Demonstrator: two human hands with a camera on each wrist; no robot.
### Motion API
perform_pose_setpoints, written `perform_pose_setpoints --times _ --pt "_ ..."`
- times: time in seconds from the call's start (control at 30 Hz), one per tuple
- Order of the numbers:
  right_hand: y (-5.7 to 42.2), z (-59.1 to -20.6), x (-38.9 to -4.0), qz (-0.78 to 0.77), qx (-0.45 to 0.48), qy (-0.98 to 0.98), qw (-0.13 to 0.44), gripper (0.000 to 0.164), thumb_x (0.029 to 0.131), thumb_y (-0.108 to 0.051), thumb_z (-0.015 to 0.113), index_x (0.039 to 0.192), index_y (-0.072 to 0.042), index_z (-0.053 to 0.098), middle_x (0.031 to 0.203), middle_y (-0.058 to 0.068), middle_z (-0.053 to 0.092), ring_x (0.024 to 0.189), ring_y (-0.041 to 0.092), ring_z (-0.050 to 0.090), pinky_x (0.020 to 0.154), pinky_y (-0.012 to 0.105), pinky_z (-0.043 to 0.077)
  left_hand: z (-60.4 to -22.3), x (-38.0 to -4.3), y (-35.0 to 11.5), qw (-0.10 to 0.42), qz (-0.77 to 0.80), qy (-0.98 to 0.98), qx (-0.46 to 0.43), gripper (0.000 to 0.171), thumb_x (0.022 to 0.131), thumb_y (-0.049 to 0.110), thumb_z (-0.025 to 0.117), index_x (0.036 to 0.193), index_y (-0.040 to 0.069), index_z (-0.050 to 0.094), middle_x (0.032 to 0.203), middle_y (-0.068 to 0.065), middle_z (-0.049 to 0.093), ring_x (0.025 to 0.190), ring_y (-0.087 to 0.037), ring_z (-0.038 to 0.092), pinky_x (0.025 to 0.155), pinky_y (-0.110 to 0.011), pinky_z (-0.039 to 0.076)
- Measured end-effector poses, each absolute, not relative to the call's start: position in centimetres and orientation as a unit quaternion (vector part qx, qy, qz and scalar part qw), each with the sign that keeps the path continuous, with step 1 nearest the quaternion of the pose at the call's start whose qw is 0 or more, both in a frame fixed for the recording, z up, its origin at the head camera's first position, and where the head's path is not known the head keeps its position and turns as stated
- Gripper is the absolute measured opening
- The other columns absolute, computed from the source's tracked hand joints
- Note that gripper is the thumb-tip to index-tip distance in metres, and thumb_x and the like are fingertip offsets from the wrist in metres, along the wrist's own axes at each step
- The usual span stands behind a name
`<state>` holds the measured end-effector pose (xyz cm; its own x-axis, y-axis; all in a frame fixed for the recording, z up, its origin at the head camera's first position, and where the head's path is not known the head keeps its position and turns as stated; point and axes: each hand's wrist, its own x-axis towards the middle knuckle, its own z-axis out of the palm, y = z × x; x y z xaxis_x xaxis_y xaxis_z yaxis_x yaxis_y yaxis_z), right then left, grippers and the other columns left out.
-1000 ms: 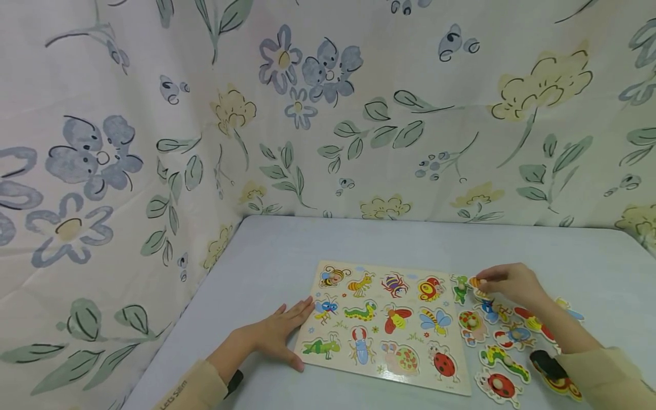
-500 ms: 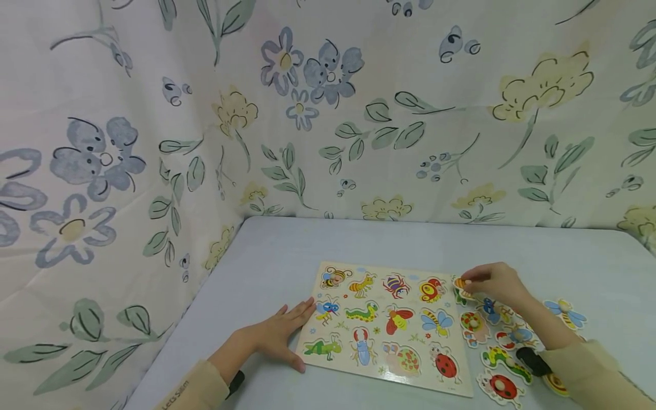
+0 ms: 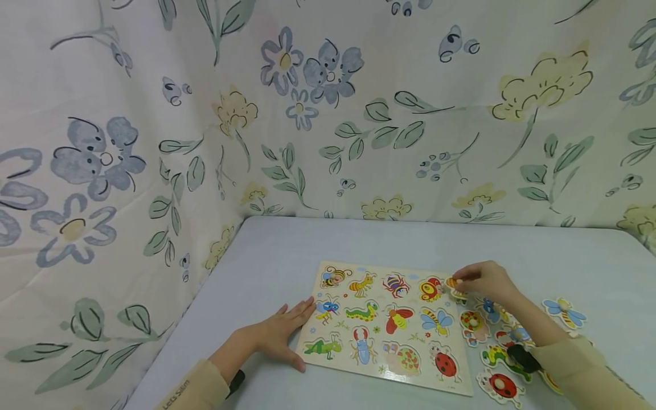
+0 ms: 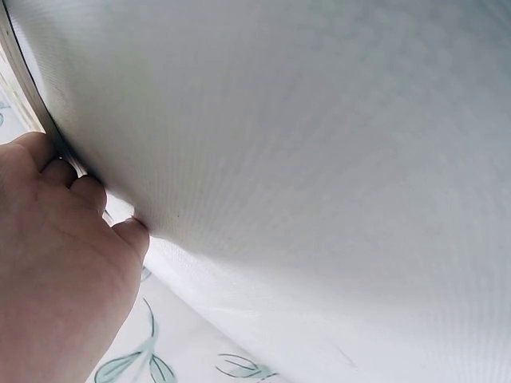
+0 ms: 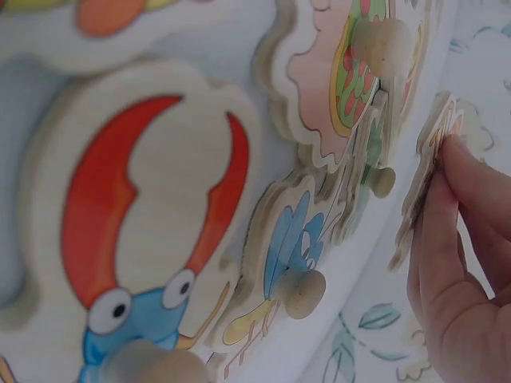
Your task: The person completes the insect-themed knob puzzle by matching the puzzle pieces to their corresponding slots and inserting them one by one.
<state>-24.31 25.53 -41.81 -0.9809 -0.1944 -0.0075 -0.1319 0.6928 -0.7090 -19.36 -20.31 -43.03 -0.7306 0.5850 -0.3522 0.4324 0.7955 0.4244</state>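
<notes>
My right hand pinches an orange-striped insect puzzle piece by its knob, at the upper right corner of the insect puzzle board. The piece overlaps the green grasshopper piece beneath it in the head view. From the right wrist, the held piece shows nearly edge-on between thumb and fingers, apart from the other pieces. My left hand rests on the table with fingers spread, fingertips at the board's left edge; the left wrist view shows these fingertips right along that edge.
Loose knobbed pieces lie right of the board: a ladybug, a caterpillar, a pink snail and a bee. A stag beetle piece and a blue mosquito piece lie close below the right wrist. Floral cloth hangs behind the table.
My right hand has moved left with the striped piece, from above the loose pieces to the board's upper right corner. The bee piece has come into fuller view. My left hand stays put.
</notes>
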Motion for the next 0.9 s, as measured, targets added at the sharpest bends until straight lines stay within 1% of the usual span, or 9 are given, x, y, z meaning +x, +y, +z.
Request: perform_pose_setpoints --times 0.3,0.63,0.9 --pt "25.0 -41.7 -24.3 -0.387 -0.093 0.916 0.047 0.018 0.085 -0.005 0.071 0.098 0.008 0.07 0.089 0.012 0.07 0.076 0.023 0.064 0.066 0.036 0.054 -43.3 -19.5 -20.4 0.241 0.157 0.916 0.281 0.119 0.07 0.052 0.082 0.156 0.007 0.014 0.163 -0.006 0.004 0.148 -0.027 0.008 0.118 -0.053 0.007" --pt "23.7 -41.9 -24.9 -0.391 -0.104 0.913 0.047 0.019 0.084 -0.006 0.073 0.098 0.007 0.071 0.089 0.011 0.07 0.076 0.02 0.061 0.065 0.032 0.051 -43.0 -19.3 -20.4 0.24 0.158 0.916 0.279 0.119 0.07 0.05 0.083 0.156 0.007 0.014 0.164 -0.007 0.004 0.149 -0.027 0.008 0.118 -0.054 0.007" --pt "22.1 -41.8 -25.2 -0.4 -0.11 0.909 0.05 0.014 0.083 -0.002 0.072 0.095 0.007 0.072 0.087 0.01 0.07 0.077 0.02 0.06 0.065 0.032 0.05 -43.1 -19.4 -20.3 0.243 0.155 0.917 0.276 0.119 0.07 0.051 0.083 0.156 0.008 0.014 0.164 -0.006 0.004 0.149 -0.026 0.008 0.118 -0.053 0.007"
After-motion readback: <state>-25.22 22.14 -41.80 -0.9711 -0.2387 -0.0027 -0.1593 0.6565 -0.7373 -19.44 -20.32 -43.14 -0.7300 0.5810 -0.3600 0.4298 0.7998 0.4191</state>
